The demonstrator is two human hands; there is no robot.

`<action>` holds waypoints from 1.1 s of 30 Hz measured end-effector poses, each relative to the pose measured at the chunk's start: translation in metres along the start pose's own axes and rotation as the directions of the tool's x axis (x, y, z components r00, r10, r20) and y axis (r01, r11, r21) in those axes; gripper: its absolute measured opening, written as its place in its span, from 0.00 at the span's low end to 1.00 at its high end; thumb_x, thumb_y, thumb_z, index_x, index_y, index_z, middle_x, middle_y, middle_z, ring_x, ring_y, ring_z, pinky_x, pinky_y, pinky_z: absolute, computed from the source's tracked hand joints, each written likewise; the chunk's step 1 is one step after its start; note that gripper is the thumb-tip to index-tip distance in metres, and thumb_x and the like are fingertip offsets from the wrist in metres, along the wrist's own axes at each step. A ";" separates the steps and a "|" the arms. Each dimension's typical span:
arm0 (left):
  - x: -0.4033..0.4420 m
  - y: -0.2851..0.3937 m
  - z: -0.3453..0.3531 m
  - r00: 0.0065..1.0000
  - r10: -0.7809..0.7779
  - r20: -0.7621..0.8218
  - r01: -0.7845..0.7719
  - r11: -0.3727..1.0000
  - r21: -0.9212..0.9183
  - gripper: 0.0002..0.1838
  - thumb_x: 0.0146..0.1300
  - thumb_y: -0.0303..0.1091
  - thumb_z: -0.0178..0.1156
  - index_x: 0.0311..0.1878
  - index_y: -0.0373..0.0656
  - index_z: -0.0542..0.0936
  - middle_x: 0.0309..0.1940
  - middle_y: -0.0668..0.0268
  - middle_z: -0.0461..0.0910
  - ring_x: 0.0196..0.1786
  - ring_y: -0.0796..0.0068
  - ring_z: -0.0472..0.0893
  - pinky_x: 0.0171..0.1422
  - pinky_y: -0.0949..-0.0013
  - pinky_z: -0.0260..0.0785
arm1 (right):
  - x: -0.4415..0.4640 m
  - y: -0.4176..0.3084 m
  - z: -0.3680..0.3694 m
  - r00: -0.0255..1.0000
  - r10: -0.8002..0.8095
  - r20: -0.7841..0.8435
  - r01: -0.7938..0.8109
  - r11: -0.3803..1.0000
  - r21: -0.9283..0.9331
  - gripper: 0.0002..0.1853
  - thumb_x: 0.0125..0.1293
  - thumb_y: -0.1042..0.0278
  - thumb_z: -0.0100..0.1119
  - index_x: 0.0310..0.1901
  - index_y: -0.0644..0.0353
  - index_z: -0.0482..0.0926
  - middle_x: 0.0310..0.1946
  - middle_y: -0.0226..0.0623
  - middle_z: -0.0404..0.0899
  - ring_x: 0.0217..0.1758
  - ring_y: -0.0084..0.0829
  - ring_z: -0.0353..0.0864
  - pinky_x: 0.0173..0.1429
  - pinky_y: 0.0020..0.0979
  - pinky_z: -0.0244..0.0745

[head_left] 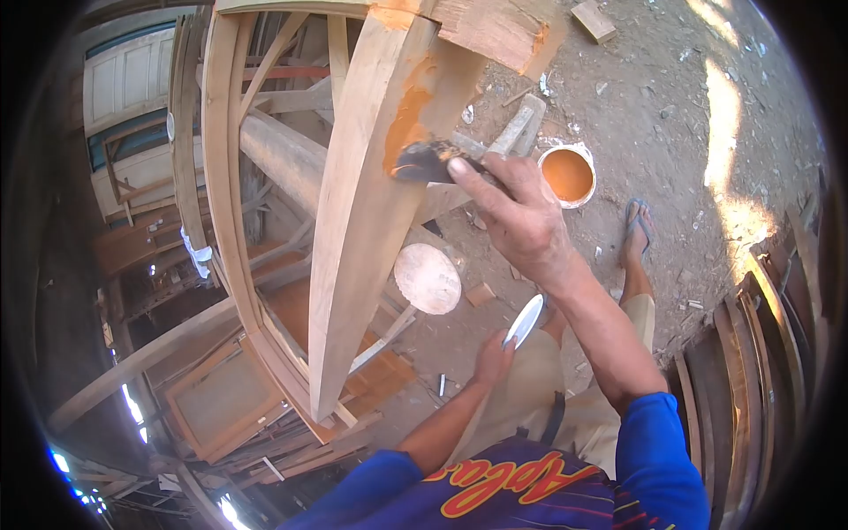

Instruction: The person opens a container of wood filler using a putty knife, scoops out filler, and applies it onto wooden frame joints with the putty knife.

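My right hand (pixel 527 212) grips a dark putty knife (pixel 426 163), its thumb stretched along the tool. The blade lies against the side of a curved wooden beam (pixel 358 221), at the lower end of a smear of orange filler (pixel 406 119). Lower down, near my legs, my left hand (pixel 495 358) is closed on the edge of a white lid (pixel 527 320), which is tilted so that it shows narrow. To the right of my right hand, a white bucket (pixel 593 184) on the ground holds orange paste (pixel 565 174).
The beam is part of a large wooden frame (pixel 221 177). A pale round disc (pixel 427 278) sits beside the beam. Wooden panels (pixel 221 397) and planks lie at left, and curved boards (pixel 742 389) stand at right. A wood block (pixel 594 21) lies on the dirt ground.
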State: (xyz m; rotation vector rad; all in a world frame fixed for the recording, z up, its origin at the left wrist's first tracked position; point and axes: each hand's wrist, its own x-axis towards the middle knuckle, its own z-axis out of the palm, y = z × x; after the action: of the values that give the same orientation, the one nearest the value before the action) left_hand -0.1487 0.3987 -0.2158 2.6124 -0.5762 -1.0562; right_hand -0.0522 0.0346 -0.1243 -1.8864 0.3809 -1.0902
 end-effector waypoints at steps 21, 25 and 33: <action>0.007 0.013 -0.020 0.996 -0.082 0.023 0.082 0.997 -0.003 0.16 0.73 0.39 0.61 0.54 0.36 0.82 0.49 0.44 0.81 0.53 0.37 0.80 0.58 0.46 0.71 | 0.041 0.040 0.006 0.980 -0.034 -0.199 0.046 0.997 0.060 0.31 0.59 0.89 0.63 0.65 0.56 0.83 0.47 0.44 0.83 0.47 0.44 0.82 0.50 0.39 0.80; 0.009 0.006 -0.020 0.998 -0.060 0.024 0.061 0.998 -0.029 0.15 0.73 0.38 0.61 0.53 0.35 0.82 0.48 0.44 0.81 0.53 0.37 0.80 0.58 0.47 0.71 | 0.035 0.024 -0.006 0.980 -0.066 -0.187 0.060 0.997 -0.038 0.25 0.64 0.86 0.67 0.64 0.61 0.83 0.47 0.46 0.83 0.46 0.40 0.85 0.47 0.36 0.82; 0.004 0.008 -0.019 0.995 -0.097 0.028 0.099 0.994 -0.053 0.14 0.74 0.38 0.61 0.51 0.35 0.82 0.48 0.43 0.81 0.51 0.38 0.80 0.56 0.47 0.71 | 0.020 0.022 -0.005 0.985 0.047 -0.165 -0.050 0.999 -0.015 0.37 0.54 0.89 0.66 0.67 0.53 0.82 0.46 0.44 0.81 0.44 0.41 0.81 0.46 0.38 0.81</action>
State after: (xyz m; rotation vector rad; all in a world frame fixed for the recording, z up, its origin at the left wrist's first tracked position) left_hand -0.1350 0.3916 -0.2021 2.6067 -0.4223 -1.1199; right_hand -0.0411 0.0071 -0.1310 -1.7999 0.5304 -1.2168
